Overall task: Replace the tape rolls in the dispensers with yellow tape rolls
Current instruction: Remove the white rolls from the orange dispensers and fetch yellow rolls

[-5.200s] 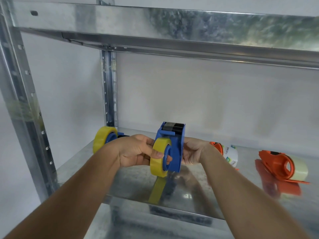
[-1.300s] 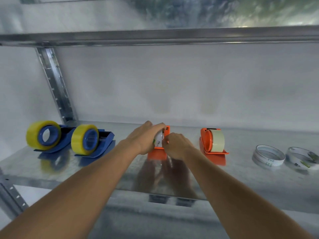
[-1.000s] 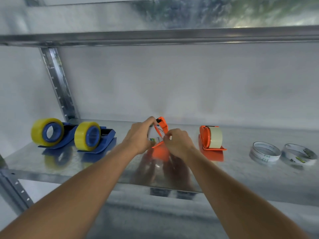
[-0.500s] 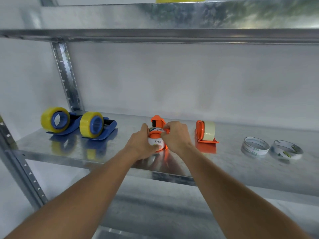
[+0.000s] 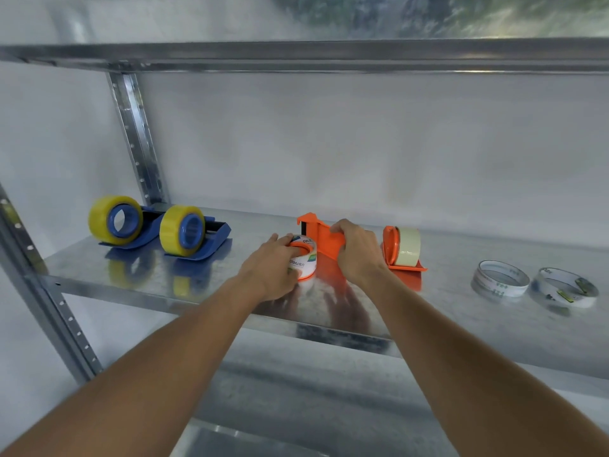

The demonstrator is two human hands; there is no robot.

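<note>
Hands at the orange dispenser

Left hand (image 5: 270, 270) is cupped around the white printed tape roll (image 5: 303, 258), fingers closed on it where it sits on the orange dispenser (image 5: 324, 240) at mid-shelf. Right hand (image 5: 357, 252) grips the dispenser's body. Left of that dispenser stand two blue dispensers (image 5: 211, 240) carrying yellow tape rolls (image 5: 171, 230); just right of it, a second orange dispenser (image 5: 390, 247); farther right, two flat white rolls (image 5: 501, 282) on the metal shelf (image 5: 445, 328).

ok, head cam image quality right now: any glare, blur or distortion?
Head view: wide-angle bowing bends the upright post; the glossy metal shelf mirrors both hands and the blue dispensers; upper shelf underside smeared; hands and orange dispenser fairly sharp.
</note>
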